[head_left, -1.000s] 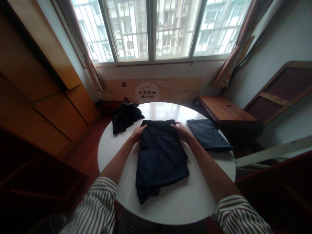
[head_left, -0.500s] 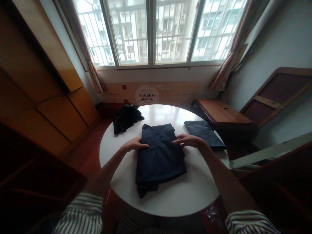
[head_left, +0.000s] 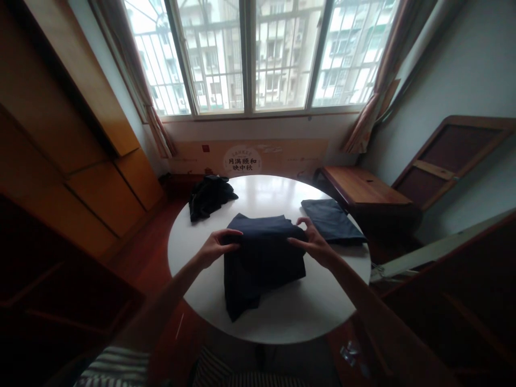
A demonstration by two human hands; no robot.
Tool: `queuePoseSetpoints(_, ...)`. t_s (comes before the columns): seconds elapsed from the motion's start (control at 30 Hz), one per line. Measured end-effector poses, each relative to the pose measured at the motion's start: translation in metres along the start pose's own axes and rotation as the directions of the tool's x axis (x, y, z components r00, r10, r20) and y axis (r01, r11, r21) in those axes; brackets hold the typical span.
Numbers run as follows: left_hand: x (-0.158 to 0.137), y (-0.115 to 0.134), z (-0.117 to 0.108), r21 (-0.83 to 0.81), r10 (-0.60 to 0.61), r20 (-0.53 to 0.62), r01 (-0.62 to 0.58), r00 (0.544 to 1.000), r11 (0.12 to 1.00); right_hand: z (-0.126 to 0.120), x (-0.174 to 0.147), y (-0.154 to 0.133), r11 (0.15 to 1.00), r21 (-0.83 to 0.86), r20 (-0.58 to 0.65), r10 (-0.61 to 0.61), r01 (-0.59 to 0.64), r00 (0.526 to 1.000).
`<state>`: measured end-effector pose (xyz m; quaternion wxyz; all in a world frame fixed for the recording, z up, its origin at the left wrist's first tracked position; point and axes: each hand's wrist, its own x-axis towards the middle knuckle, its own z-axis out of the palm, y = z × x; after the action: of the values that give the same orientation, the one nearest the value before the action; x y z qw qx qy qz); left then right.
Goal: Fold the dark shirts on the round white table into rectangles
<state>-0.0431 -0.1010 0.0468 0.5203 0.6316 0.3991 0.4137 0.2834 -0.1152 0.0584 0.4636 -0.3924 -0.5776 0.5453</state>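
A dark navy folded garment lies near the middle of a round white table; its exact kind does not show. My left hand pinches its left side, thumb below and fingers on top. On the opposite side my right hand grips the cloth between thumb and curled fingers. Between the hands the garment's middle is lifted into a ridge, and its near part hangs down in shadow to the tabletop. Beyond my right hand rests another navy garment, folded flat.
A crumpled black garment sits at the table's far left edge. Behind the table, a printed cardboard panel stands under the window. A wooden bench is at the right, and wooden cabinets line the left.
The garment lay flat under my hands before; now both hands have closed on its sides and raised its middle into a fold. The view has shifted slightly.
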Motion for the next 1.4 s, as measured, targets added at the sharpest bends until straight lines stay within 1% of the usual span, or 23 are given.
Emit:
queuePoseSetpoints(0.1,-0.026,0.044,0.001,0.007,0.111,-0.003,-0.111,0.994,0.994,0.003,-0.023,-0.037,0.995,-0.067,-0.088,-0.077,0.071,0.993)
queuePoseSetpoints(0.17,-0.04,0.074,0.002,0.049,0.185,-0.042,-0.183,0.982,0.982,0.007,-0.034,-0.061,0.99,-0.1,-0.16,-0.116,0.101,0.98)
queuePoseSetpoints(0.23,-0.042,0.096,0.0,0.084,0.215,-0.069,-0.209,0.974,0.974,0.01,-0.035,-0.077,0.985,-0.108,-0.237,-0.154,0.132,0.959)
queuePoseSetpoints(0.3,-0.027,0.102,-0.004,0.065,0.182,-0.083,-0.176,0.98,0.982,0.01,-0.022,-0.08,0.987,-0.084,-0.28,-0.159,0.141,0.947)
queuePoseSetpoints(0.37,0.002,0.087,-0.007,-0.005,0.09,-0.107,-0.091,0.99,0.996,0.008,0.002,-0.067,0.996,-0.018,-0.29,-0.086,0.085,0.953)
queuePoseSetpoints(0.43,0.034,0.056,-0.008,-0.067,-0.045,-0.143,0.035,0.989,0.997,0.003,0.03,-0.04,0.996,0.072,-0.294,0.07,-0.051,0.953)
queuePoseSetpoints(0.47,0.047,0.037,-0.007,-0.073,-0.12,-0.172,0.109,0.978,0.991,0.001,0.042,-0.024,0.984,0.11,-0.3,0.168,-0.141,0.939)
queuePoseSetpoints(0.5,0.058,0.018,-0.007,-0.064,-0.168,-0.206,0.158,0.964,0.985,-0.002,0.053,-0.008,0.966,0.14,-0.305,0.251,-0.218,0.918)
queuePoseSetpoints(0.53,0.066,0.001,-0.007,-0.056,-0.202,-0.239,0.194,0.95,0.979,-0.003,0.06,0.008,0.949,0.165,-0.314,0.308,-0.268,0.898)
queuePoseSetpoints(0.57,0.071,-0.015,-0.007,-0.054,-0.222,-0.269,0.216,0.937,0.975,-0.005,0.066,0.022,0.937,0.183,-0.32,0.342,-0.296,0.884)
queuePoseSetpoints(0.6,0.073,-0.028,-0.008,-0.056,-0.227,-0.289,0.22,0.93,0.974,-0.007,0.068,0.033,0.936,0.192,-0.32,0.344,-0.295,0.883)
queuePoseSetpoints(0.63,0.073,-0.038,-0.009,-0.061,-0.224,-0.298,0.216,0.928,0.974,-0.008,0.069,0.042,0.943,0.193,-0.314,0.322,-0.271,0.893)
queuePoseSetpoints(0.7,0.07,-0.049,-0.015,-0.072,-0.207,-0.291,0.195,0.934,0.978,-0.012,0.067,0.052,0.963,0.179,-0.284,0.247,-0.202,0.926)
queuePoseSetpoints(0.77,0.068,-0.053,-0.022,-0.059,-0.189,-0.29,0.18,0.938,0.982,-0.015,0.064,0.055,0.974,0.159,-0.26,0.201,-0.164,0.944)
queuePoseSetpoints(0.9,0.07,-0.054,-0.031,0.049,-0.162,-0.33,0.188,0.93,0.981,-0.022,0.059,0.051,0.984,0.061,-0.198,0.178,-0.17,0.964)
queuePoseSetpoints(0.97,0.072,-0.052,-0.032,0.107,-0.14,-0.349,0.188,0.927,0.976,-0.024,0.059,0.052,0.986,-0.063,-0.17,0.142,-0.155,0.975)
queuePoseSetpoints(1.0,0.073,-0.051,-0.032,0.107,-0.147,-0.355,0.196,0.923,0.975,-0.025,0.06,0.053,0.978,-0.157,-0.181,0.112,-0.141,0.977)
queuePoseSetpoints(1.07,0.077,-0.048,-0.032,0.028,-0.217,-0.342,0.24,0.914,0.97,-0.026,0.063,0.057,0.922,-0.371,-0.231,0.022,-0.109,0.973)
queuePoseSetpoints(1.13,0.082,-0.044,-0.033,-0.092,-0.32,-0.277,0.307,0.906,0.947,-0.026,0.067,0.062,0.846,-0.524,-0.267,-0.055,-0.097,0.962)
queuePoseSetpoints(1.2,0.09,-0.04,-0.035,-0.141,-0.377,-0.174,0.356,0.91,0.924,-0.026,0.071,0.066,0.823,-0.561,-0.276,-0.082,-0.092,0.958)
queuePoseSetpoints(1.27,0.096,-0.036,-0.037,-0.103,-0.386,-0.039,0.38,0.922,0.919,-0.028,0.074,0.066,0.845,-0.528,-0.272,-0.079,-0.081,0.959)
queuePoseSetpoints(1.33,0.1,-0.034,-0.038,-0.037,-0.362,0.079,0.365,0.929,0.93,-0.03,0.075,0.061,0.879,-0.47,-0.249,-0.04,-0.084,0.968)
queuePoseSetpoints(1.4,0.099,-0.031,-0.037,0.005,-0.316,0.14,0.318,0.938,0.948,-0.032,0.076,0.053,0.899,-0.423,-0.189,0.033,-0.111,0.981)
